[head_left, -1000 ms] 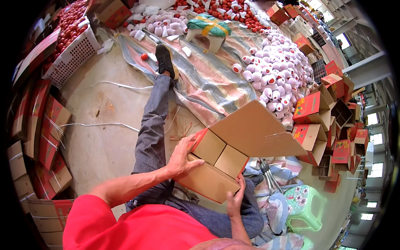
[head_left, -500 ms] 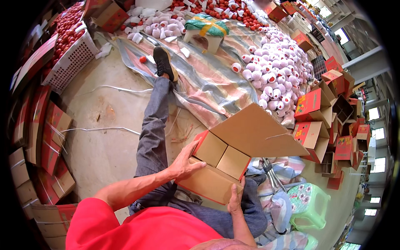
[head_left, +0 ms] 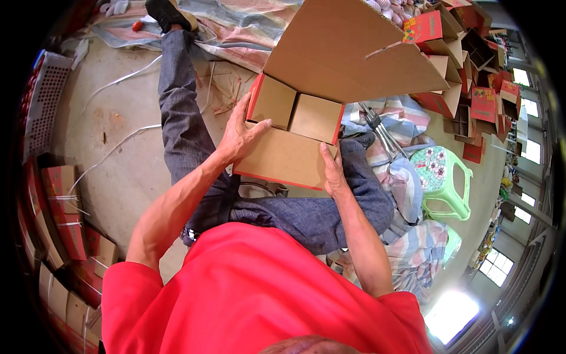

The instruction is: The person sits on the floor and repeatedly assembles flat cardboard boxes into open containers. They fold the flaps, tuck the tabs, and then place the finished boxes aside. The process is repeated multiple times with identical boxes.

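Observation:
Between my hands, over my lap, is a cardboard box point(head_left: 283, 154), brown inside with red edges. Its large lid flap point(head_left: 348, 53) stands raised on the far side, and a flap or panel covers its near part. My left hand point(head_left: 240, 134) grips the left side, its thumb lying over the near panel. At the right near corner my right hand point(head_left: 333, 168) holds the box, thumb on top and the other fingers partly hidden. What I can see of the inside shows bare cardboard walls.
Flattened red and brown cartons point(head_left: 65, 194) are stacked at left, below a white crate point(head_left: 48, 100). Open boxes point(head_left: 480, 103) pile up at far right. A green stool point(head_left: 442, 183) stands right of my knee, beside striped cloth point(head_left: 407, 127). White straps point(head_left: 121, 150) lie on the floor.
My view has tilted down toward my body, so the fruit piles have mostly left it. Both hands keep their hold on the box, and its near panel now lies more level.

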`<action>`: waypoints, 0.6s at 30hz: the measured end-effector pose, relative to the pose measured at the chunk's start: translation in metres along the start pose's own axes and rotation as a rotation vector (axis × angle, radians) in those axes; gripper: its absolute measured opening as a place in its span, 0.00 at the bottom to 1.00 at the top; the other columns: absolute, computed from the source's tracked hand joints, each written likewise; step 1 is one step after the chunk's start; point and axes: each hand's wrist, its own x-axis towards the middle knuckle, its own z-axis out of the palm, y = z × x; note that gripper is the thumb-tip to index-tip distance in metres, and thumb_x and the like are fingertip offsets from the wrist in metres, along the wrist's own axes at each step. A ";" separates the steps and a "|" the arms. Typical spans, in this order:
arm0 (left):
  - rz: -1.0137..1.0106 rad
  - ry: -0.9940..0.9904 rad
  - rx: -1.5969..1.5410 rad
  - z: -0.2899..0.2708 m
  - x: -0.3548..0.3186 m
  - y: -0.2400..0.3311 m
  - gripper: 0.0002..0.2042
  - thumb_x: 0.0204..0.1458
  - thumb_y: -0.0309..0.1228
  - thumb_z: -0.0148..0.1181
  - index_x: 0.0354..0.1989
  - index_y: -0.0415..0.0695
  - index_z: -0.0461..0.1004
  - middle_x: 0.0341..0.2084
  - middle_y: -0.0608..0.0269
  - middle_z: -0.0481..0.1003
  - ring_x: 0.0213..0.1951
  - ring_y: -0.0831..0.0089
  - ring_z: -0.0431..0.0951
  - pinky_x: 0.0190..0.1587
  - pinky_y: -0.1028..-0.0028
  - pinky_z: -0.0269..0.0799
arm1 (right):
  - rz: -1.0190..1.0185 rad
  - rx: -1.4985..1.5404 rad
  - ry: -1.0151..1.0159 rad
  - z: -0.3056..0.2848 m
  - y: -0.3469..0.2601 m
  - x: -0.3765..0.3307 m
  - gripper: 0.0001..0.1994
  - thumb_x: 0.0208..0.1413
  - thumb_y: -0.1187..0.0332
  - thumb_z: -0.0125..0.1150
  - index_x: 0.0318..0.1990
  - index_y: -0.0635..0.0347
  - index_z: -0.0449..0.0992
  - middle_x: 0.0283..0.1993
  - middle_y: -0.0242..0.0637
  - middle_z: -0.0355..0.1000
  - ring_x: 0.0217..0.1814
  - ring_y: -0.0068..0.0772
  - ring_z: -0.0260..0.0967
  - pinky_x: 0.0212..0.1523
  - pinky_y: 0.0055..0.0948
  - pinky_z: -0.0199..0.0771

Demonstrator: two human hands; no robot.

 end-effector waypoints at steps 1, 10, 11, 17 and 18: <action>-0.034 0.005 -0.035 0.001 -0.005 -0.003 0.46 0.56 0.39 0.70 0.79 0.36 0.50 0.74 0.41 0.60 0.77 0.51 0.58 0.78 0.59 0.52 | 0.005 0.006 0.000 0.003 -0.001 0.000 0.36 0.67 0.57 0.67 0.77 0.56 0.59 0.73 0.38 0.64 0.75 0.34 0.59 0.73 0.37 0.61; -0.057 0.003 -0.118 -0.028 -0.036 -0.003 0.51 0.54 0.40 0.74 0.80 0.36 0.46 0.77 0.42 0.56 0.79 0.55 0.53 0.79 0.61 0.48 | 0.061 -0.001 -0.137 0.022 -0.006 0.003 0.36 0.68 0.58 0.66 0.78 0.54 0.57 0.73 0.37 0.63 0.74 0.31 0.60 0.73 0.34 0.63; -0.062 0.011 -0.107 -0.026 -0.036 -0.003 0.52 0.53 0.41 0.74 0.80 0.36 0.46 0.77 0.41 0.55 0.79 0.54 0.52 0.79 0.60 0.48 | 0.066 -0.008 -0.134 0.020 -0.005 0.004 0.36 0.68 0.59 0.66 0.78 0.54 0.57 0.73 0.37 0.63 0.74 0.31 0.60 0.73 0.34 0.63; -0.084 0.035 -0.009 -0.019 -0.034 -0.003 0.53 0.52 0.41 0.75 0.80 0.37 0.46 0.78 0.41 0.53 0.79 0.50 0.51 0.80 0.58 0.47 | 0.157 -0.048 -0.155 0.008 -0.009 0.011 0.38 0.66 0.59 0.68 0.78 0.56 0.56 0.74 0.37 0.63 0.75 0.32 0.60 0.73 0.34 0.62; -0.098 0.033 -0.012 -0.018 -0.036 -0.002 0.53 0.52 0.41 0.75 0.80 0.37 0.46 0.78 0.41 0.53 0.79 0.50 0.51 0.80 0.58 0.48 | 0.165 -0.039 -0.153 0.009 -0.010 0.010 0.38 0.66 0.59 0.68 0.78 0.56 0.56 0.73 0.37 0.63 0.75 0.32 0.60 0.73 0.34 0.62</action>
